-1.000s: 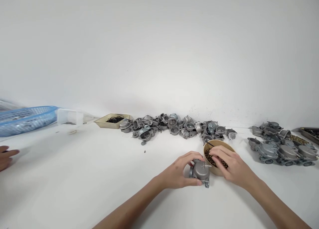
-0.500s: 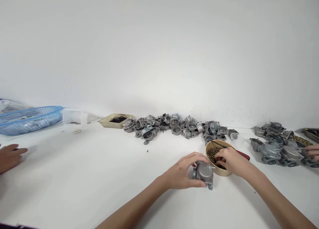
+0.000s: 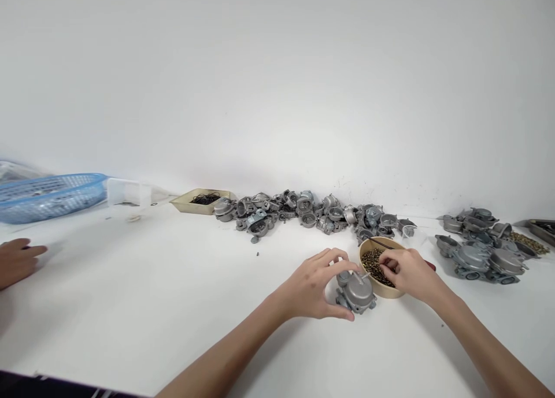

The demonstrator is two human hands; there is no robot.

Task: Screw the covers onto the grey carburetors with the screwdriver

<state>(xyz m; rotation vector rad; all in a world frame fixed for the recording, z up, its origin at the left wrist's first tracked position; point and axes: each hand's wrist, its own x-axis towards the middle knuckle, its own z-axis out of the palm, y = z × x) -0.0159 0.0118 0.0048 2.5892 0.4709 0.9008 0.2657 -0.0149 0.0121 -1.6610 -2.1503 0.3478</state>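
Observation:
My left hand (image 3: 314, 282) curves round a grey metal carburetor (image 3: 361, 294), thumb at its near side and fingers at its far side. The carburetor stands on the white table with its rounded bowl facing up. Just right of it is a round cream bowl (image 3: 390, 292) of small brass-coloured screws (image 3: 373, 265). Over the screws, my right hand (image 3: 405, 271) has thumb and fingertips pinched together; what is between them is too small to make out. A screwdriver with a red handle (image 3: 430, 266) lies across the bowl, partly hidden behind my right hand.
Many carburetor bodies (image 3: 303, 204) lie heaped along the wall. More carburetors (image 3: 472, 259) stand at right, near a pile of brass parts (image 3: 529, 242). A tray of black rings (image 3: 184, 204), a clear container (image 3: 125, 191) and a blue basket (image 3: 52, 204) are leftward. Another person's hand (image 3: 19, 262) rests far left.
My right hand has drawn up from among the screws into a pinch. The carburetor has turned slightly under my left hand. At far right, another person's hand and a carburetor have left the view.

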